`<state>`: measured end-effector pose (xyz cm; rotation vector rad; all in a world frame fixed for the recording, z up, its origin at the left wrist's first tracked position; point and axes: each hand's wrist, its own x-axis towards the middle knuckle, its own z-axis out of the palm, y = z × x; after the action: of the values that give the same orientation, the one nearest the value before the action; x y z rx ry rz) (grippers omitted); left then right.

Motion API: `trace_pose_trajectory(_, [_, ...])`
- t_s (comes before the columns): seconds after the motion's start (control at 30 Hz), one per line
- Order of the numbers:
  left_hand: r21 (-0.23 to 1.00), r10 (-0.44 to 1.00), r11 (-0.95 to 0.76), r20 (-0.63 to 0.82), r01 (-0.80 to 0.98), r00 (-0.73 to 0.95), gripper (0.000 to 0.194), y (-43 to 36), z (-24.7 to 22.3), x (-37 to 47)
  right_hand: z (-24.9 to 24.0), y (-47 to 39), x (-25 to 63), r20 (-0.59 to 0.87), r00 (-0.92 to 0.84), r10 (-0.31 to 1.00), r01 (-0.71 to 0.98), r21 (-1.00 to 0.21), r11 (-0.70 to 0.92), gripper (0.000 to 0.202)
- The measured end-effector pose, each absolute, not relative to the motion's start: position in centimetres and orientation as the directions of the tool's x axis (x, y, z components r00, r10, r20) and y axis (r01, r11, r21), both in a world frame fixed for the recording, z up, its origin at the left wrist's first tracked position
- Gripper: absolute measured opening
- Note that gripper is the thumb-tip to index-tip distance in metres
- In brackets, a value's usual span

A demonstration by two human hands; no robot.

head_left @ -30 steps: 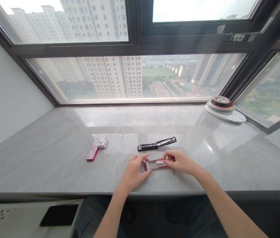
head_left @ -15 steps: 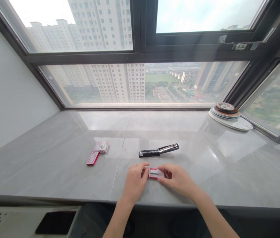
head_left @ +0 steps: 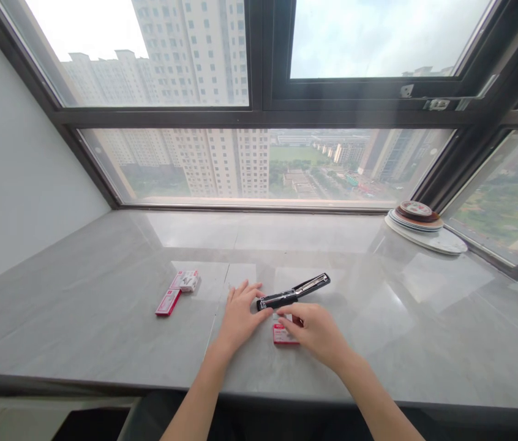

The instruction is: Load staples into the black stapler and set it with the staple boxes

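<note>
A black stapler [head_left: 281, 298] lies opened out on the counter, its hinged arm raised towards the right. My left hand [head_left: 240, 312] is at its left end, the thumb on the near side and the other fingers on the far side, gripping that end. Just in front of the stapler, my right hand [head_left: 311, 331] pinches a small pale grey strip of staples [head_left: 276, 318] between thumb and fingers. Beneath that hand rests a red-and-white staple box [head_left: 284, 335], its right part hidden by the fingers.
Two more small red-and-white boxes lie to the left, a flat one [head_left: 168, 302] and a thicker one [head_left: 189, 280], touching each other. A stack of plates [head_left: 424, 229] stands in the far right corner by the window. The grey counter [head_left: 103, 331] ends in front of me.
My left hand has left the staple box and moved forward to the stapler's left end. My right hand has lifted the staples off the box and shifted slightly left. The view has tilted up a little.
</note>
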<state>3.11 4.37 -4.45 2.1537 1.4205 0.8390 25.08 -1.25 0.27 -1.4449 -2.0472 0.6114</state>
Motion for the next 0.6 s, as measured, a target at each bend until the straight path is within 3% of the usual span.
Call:
trace_pose_trajectory(0.47, [0.67, 0.92, -0.389, 0.251, 0.632, 0.3, 0.016, 2.2, -4.3, 3.1, 0.1, 1.3, 24.9, 0.135, -0.303, 0.943, 0.748, -0.579, 0.323, 0.028])
trace_pose_trajectory(0.6, [0.672, 0.921, -0.387, 0.257, 0.631, 0.292, 0.016, 2.3, -4.3, 3.1, 0.2, 0.9, 25.1, 0.117, -0.174, 0.978, 0.786, -0.582, 0.209, 0.026])
